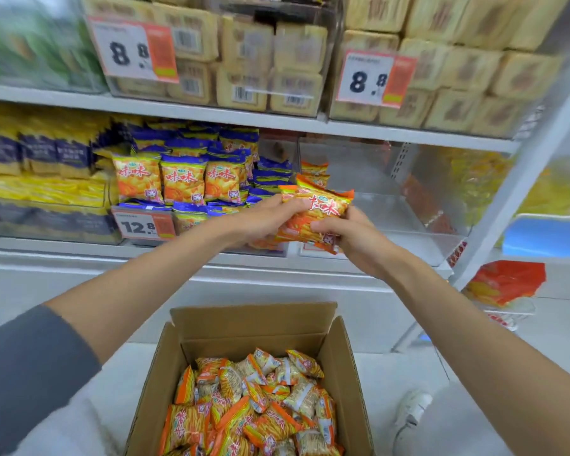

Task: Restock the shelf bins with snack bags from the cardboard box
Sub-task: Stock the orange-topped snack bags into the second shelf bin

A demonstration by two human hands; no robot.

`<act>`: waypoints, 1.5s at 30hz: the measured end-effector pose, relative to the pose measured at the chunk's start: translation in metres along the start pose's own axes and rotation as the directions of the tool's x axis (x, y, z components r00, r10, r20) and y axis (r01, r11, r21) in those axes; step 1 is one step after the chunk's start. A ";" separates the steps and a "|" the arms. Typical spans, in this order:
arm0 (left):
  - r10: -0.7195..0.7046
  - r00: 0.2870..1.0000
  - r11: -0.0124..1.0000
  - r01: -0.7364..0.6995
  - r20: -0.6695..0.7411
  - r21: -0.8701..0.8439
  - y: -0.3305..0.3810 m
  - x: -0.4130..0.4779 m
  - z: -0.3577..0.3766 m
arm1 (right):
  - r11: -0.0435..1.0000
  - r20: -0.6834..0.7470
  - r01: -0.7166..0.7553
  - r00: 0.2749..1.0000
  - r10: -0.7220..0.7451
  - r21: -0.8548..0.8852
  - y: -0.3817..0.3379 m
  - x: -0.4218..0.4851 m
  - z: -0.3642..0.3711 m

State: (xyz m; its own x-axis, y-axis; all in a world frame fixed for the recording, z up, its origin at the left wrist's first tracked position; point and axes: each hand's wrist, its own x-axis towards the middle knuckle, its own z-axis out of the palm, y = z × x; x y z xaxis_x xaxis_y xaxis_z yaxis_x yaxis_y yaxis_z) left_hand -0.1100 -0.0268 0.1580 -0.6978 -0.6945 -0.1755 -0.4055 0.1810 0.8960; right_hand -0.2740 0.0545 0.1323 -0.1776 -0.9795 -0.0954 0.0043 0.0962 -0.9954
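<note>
both hands, left hand [260, 222] and right hand [352, 238], clutch orange snack bags [313, 212] before clear bin [392, 205] | bin nearly bare | cardboard box [254, 327] still full | early stage

left tag [134, 49]: 8.8 | right tag [375, 79]: 8.8 | lower tag [144, 225]: 12.8 | shelf bags [183, 182]: 味味

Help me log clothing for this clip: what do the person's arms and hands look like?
The left hand and right hand are bare: no gloves, rings or watch visible. A dark grey sleeve covers the upper left arm; the right arm shows no sleeve.
</note>
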 end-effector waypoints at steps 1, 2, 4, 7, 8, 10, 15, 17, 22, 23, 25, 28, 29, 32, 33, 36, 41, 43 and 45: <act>0.025 1.000 0.997 -0.025 -0.001 0.072 0.007 0.007 -0.003 | 1.000 -0.030 0.019 0.999 -0.018 0.012 -0.006 0.005 -0.007; 0.058 0.998 0.989 -0.054 -0.031 0.134 0.009 0.014 -0.007 | 0.999 -0.068 0.028 0.997 -0.026 0.034 -0.011 0.010 -0.015; 0.124 0.981 0.974 -0.092 -0.147 0.205 0.010 0.035 -0.011 | 0.995 -0.148 0.054 0.988 -0.042 0.079 -0.018 0.026 -0.040; 0.197 0.933 0.957 -0.117 -0.302 0.264 -0.011 0.074 -0.019 | 1.000 -0.209 0.027 0.978 -0.024 0.015 -0.019 0.065 -0.075; 0.205 0.925 0.953 -0.115 -0.320 0.280 -0.018 0.086 -0.019 | 0.998 -0.205 -0.006 0.979 -0.006 -0.055 -0.016 0.081 -0.084; 0.232 0.922 0.937 -0.127 -0.311 0.325 -0.029 0.100 -0.019 | 0.980 -0.198 -0.070 0.980 0.032 -0.189 -0.004 0.113 -0.091; 0.318 0.887 0.924 -0.210 -0.336 0.320 -0.042 0.110 -0.016 | 0.863 -0.053 -0.241 0.969 0.243 -0.444 0.037 0.176 -0.084; 0.336 0.879 0.922 -0.234 -0.339 0.308 -0.046 0.111 -0.015 | 0.810 -0.058 -0.243 0.966 0.252 -0.533 0.045 0.188 -0.083; 0.373 0.854 0.916 -0.277 -0.362 0.291 -0.054 0.112 -0.011 | 0.870 -0.086 -0.215 0.977 0.197 -0.443 0.046 0.197 -0.073; 0.377 0.851 0.915 -0.282 -0.366 0.287 -0.055 0.113 -0.011 | 0.864 -0.127 -0.207 0.978 0.166 -0.460 0.046 0.198 -0.071; 0.384 0.846 0.914 -0.291 -0.370 0.282 -0.055 0.113 -0.011 | 0.846 -0.223 -0.238 0.964 0.145 -0.476 0.047 0.200 -0.070; 0.381 0.845 0.916 -0.287 -0.375 0.281 -0.053 0.112 -0.011 | 0.856 -0.226 -0.251 0.961 0.163 -0.453 0.043 0.195 -0.071; 0.377 0.846 0.917 -0.284 -0.378 0.279 -0.052 0.110 -0.012 | 0.861 -0.230 -0.264 0.957 0.177 -0.434 0.040 0.190 -0.071; 0.370 0.839 0.921 -0.273 -0.400 0.279 -0.045 0.100 -0.011 | 0.824 -0.331 -0.262 0.939 0.096 -0.502 0.024 0.159 -0.068; 0.370 0.832 0.921 -0.268 -0.415 0.284 -0.043 0.095 -0.010 | 0.789 -0.368 -0.223 0.930 -0.004 -0.573 0.018 0.146 -0.066; 0.366 0.807 0.924 -0.255 -0.463 0.286 -0.042 0.070 -0.001 | 0.733 -0.351 0.018 0.870 -0.347 -0.680 0.007 0.091 -0.044; 0.168 0.885 0.985 -0.138 -0.435 0.101 -0.084 0.007 0.035 | 0.779 -0.192 0.178 0.914 -0.357 -0.601 0.057 0.002 0.009; 0.049 0.929 0.994 -0.011 -0.367 0.105 -0.128 -0.019 0.044 | 0.776 -0.050 0.107 0.983 -0.175 -0.622 0.099 -0.020 0.026; -0.100 0.950 0.978 0.148 -0.297 0.145 -0.177 -0.043 0.043 | 0.735 0.074 0.033 0.997 0.023 -0.677 0.146 -0.031 0.036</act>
State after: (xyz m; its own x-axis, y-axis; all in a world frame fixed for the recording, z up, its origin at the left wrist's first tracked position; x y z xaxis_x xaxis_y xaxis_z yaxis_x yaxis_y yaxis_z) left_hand -0.0338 0.0013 -0.0107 -0.4472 -0.8842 -0.1350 -0.5855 0.1753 0.7915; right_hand -0.2327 0.0926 -0.0102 -0.1041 -0.9874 -0.1188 -0.6688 0.1579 -0.7265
